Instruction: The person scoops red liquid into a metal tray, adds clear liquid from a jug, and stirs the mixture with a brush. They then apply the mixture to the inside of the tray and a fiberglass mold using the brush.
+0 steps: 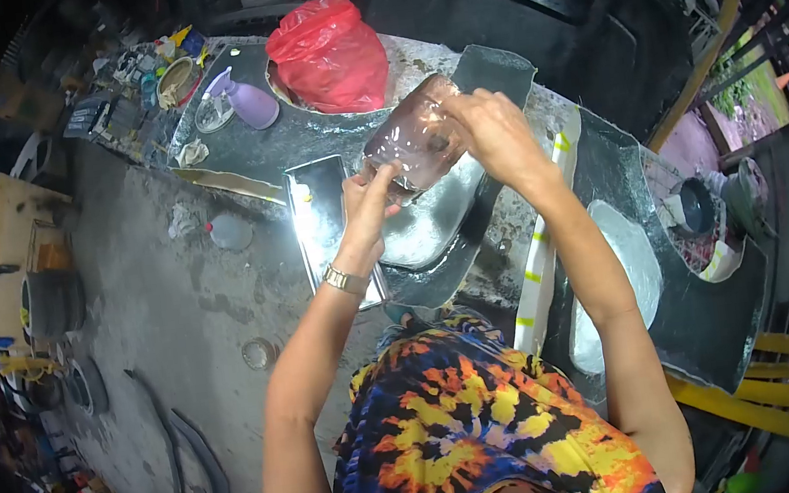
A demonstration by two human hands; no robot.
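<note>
A translucent brownish-pink plastic container (416,140) with shiny highlights is held tilted above the table. My left hand (371,200) grips its lower left end, thumb across the near side. At its upper right end, my right hand (491,131) is closed with bent fingers against the edge; its fingertips are partly hidden. Beneath the container lies a glossy, silvery rounded panel (427,228) on a dark sheet. A shiny rectangular metal tray (314,192) rests just left of it, partly behind my left hand. Whether the container holds anything I cannot make out.
Behind the container stand a red plastic bag (332,57) and a purple spray bottle (254,106). To the right, a second silvery panel (616,283) lies on dark sheeting, beside a white strip with yellow tape (534,279). A clear jug (230,232) sits on the floor.
</note>
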